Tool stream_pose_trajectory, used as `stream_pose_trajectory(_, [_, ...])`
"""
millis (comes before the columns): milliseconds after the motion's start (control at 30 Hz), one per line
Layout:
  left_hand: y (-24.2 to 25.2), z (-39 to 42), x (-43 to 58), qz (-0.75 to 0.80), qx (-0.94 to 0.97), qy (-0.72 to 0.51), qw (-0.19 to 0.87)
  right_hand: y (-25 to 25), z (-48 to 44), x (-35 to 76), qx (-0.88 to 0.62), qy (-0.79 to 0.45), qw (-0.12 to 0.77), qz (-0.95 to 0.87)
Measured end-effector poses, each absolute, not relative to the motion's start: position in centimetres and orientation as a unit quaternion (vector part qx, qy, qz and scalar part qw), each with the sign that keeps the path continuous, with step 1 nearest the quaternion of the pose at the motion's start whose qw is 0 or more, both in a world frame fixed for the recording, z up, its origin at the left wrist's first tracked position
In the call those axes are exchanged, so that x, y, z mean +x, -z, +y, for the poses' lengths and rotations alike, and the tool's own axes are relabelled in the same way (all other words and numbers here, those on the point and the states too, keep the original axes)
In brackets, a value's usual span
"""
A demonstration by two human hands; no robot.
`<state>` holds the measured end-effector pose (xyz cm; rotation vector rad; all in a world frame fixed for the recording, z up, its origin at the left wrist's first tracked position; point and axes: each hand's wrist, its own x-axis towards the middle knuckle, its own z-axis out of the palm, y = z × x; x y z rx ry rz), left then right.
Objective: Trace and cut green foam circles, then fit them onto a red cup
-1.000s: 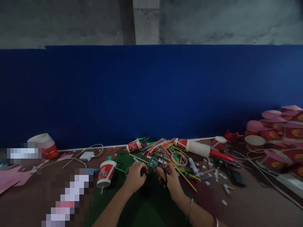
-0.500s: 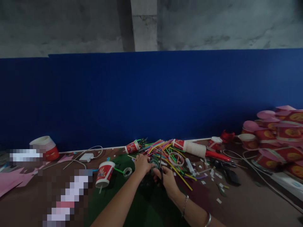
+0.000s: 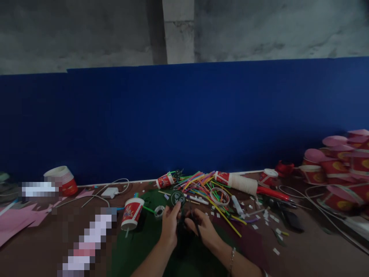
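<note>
A dark round disc with a pale, holed-looking pattern point(image 3: 177, 197) stands up from the fingers of my left hand point(image 3: 170, 223), which pinches it near its lower edge. Black scissors point(image 3: 196, 222) are gripped in my right hand point(image 3: 205, 229), close beside the left. Some dark material between the two hands is too dim to make out. Below the hands lies a dark green sheet point(image 3: 150, 246). Just beyond them, a pile of coloured drinking straws point(image 3: 198, 181) spreads over the table.
A red-and-white paper cup point(image 3: 132, 213) and a tape roll point(image 3: 159, 211) stand left of my hands. To the right lie a stack of paper cups point(image 3: 242, 183), a glue gun with a red part point(image 3: 272, 193) and paper scraps. Decorated red cups point(image 3: 336, 167) pile up far right.
My left hand has turned and drawn nearer, now holding the disc upright and in view. My right hand has come slightly lower with the scissors tilted. The whole view has shifted a little.
</note>
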<state>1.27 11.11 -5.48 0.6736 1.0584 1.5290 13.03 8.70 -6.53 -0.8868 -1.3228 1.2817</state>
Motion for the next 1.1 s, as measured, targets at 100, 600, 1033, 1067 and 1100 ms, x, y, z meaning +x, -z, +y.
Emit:
stream_pose_trajectory(100, [5.9,11.1,1.2,0.430,0.299,-0.655,0.545,7.1,8.7,12.9,-0.369,-0.540,0.507,-0.561])
stream_pose_trajectory(600, [6.3,10.7,1.9,0.481,0.298,-0.629,0.534,7.1,8.7,13.2,-0.378,-0.553,0.498,-0.550])
stream_pose_trajectory(1033, [6.9,10.9,1.9,0.500,0.318,-0.616,0.518,6.7,8.6,13.1,-0.421,-0.529,0.493,-0.548])
stream_pose_trajectory(1067, [6.7,10.9,1.9,0.491,0.322,-0.616,0.526,6.7,8.6,13.1,-0.428,-0.524,0.494,-0.546])
stream_pose_trajectory(1100, [6.4,10.9,1.8,0.477,0.322,-0.618,0.535,6.7,8.6,13.1,-0.432,-0.520,0.495,-0.546])
